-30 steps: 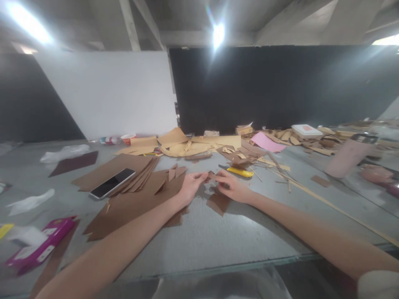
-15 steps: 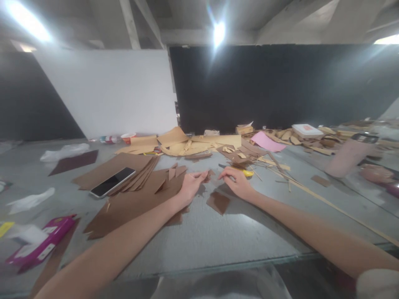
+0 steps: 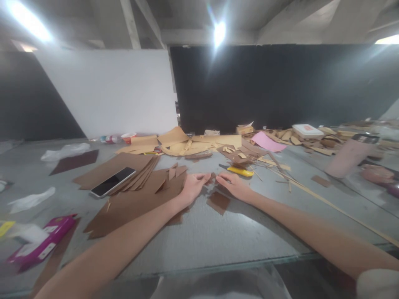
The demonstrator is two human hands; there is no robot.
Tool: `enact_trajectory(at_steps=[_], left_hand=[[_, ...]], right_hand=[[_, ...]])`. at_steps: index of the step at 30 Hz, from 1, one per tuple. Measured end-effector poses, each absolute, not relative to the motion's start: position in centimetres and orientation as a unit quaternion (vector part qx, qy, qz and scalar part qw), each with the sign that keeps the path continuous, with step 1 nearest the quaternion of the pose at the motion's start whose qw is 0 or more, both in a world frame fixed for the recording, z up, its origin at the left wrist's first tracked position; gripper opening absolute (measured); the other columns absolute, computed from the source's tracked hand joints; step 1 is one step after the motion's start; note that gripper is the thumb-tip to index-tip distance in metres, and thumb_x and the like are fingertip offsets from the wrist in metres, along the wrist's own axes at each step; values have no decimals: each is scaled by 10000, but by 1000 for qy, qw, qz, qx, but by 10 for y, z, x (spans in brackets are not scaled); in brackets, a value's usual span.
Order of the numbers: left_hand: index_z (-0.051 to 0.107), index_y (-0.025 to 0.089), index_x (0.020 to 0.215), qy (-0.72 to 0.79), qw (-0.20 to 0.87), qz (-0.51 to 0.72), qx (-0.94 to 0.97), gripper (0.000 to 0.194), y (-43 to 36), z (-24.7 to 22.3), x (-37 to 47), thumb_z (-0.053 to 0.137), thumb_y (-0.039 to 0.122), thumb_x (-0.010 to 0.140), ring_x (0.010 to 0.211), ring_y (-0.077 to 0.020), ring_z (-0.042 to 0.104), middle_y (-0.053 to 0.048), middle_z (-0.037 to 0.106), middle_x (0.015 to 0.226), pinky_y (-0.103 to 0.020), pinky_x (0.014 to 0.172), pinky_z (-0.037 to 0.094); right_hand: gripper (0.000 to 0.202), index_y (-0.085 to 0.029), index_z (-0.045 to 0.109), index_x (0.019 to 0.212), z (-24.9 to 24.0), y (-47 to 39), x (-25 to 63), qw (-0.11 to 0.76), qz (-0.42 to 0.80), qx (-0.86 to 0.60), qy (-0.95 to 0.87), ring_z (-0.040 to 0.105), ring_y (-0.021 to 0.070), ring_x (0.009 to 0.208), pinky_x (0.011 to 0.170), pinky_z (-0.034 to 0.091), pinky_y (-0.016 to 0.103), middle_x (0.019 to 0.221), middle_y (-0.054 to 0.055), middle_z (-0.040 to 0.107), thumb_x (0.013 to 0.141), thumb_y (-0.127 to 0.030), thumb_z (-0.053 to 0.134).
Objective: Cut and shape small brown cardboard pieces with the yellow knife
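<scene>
My left hand (image 3: 195, 187) pinches a small brown cardboard piece (image 3: 213, 177) between thumb and fingers, above the table. From the other side my right hand (image 3: 232, 185) meets the same piece, its fingertips pressed together at the edge; the exact contact is blurred. Below the hands lie small brown cardboard squares (image 3: 220, 201). Just behind my right hand rests a yellow-handled knife (image 3: 240, 170). Brown cardboard sheets (image 3: 137, 203) spread under and beside my left forearm, with small cut pieces (image 3: 172, 173) on top.
A phone (image 3: 112, 182) lies on the sheets at left. A purple packet (image 3: 46, 243) sits near the left front. Tan scraps (image 3: 199, 143) cover the back of the table. A long thin strip (image 3: 330, 207) runs to the right, near a pink bottle (image 3: 350, 155).
My right hand has moved left and down, away from the knife, and its fingers have closed in at the small cardboard piece. My left hand has shifted slightly right.
</scene>
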State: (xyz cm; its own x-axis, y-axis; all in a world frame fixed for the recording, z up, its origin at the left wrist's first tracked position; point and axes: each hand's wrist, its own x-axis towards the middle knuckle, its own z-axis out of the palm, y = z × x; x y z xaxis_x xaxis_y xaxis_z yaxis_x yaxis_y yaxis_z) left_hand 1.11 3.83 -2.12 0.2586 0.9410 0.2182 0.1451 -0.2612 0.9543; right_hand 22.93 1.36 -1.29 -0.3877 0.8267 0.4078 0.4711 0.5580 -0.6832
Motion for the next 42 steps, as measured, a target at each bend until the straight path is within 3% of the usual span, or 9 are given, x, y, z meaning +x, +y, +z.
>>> enact_trajectory(at_steps=[9,17,31,42], left_hand=[[798,175,770,389,432,406,705,547,36,-16,13,692,704,862,753,-220,701,-79,791,800,-303,759,513],[796,156,878,369,444,374,726,542,34,-16,14,666,681,910,793,-203,680,-66,780,863,-288,763,487],[720,173,729,364,417,357,752,553,34,-16,13,640,681,929,729,-197,643,-36,728,741,-286,736,456],[716,164,722,325,461,351,748,501,32,-15,15,653,619,923,725,-192,624,-52,703,736,-305,744,475]], right_hand=[[450,-214,544,729,-13,12,229,371,296,-410,-779,434,141,609,592,329,280,647,-35,492,1057,-518,495],[380,-205,631,810,-13,15,229,405,256,-403,-779,551,167,738,695,416,283,764,1,639,1051,-476,519],[374,-211,612,760,-15,17,228,405,240,-414,-779,522,165,688,655,401,288,703,-8,603,1044,-436,517],[437,-200,686,816,-6,14,227,398,259,-378,-794,585,175,746,727,448,286,787,24,709,1063,-514,511]])
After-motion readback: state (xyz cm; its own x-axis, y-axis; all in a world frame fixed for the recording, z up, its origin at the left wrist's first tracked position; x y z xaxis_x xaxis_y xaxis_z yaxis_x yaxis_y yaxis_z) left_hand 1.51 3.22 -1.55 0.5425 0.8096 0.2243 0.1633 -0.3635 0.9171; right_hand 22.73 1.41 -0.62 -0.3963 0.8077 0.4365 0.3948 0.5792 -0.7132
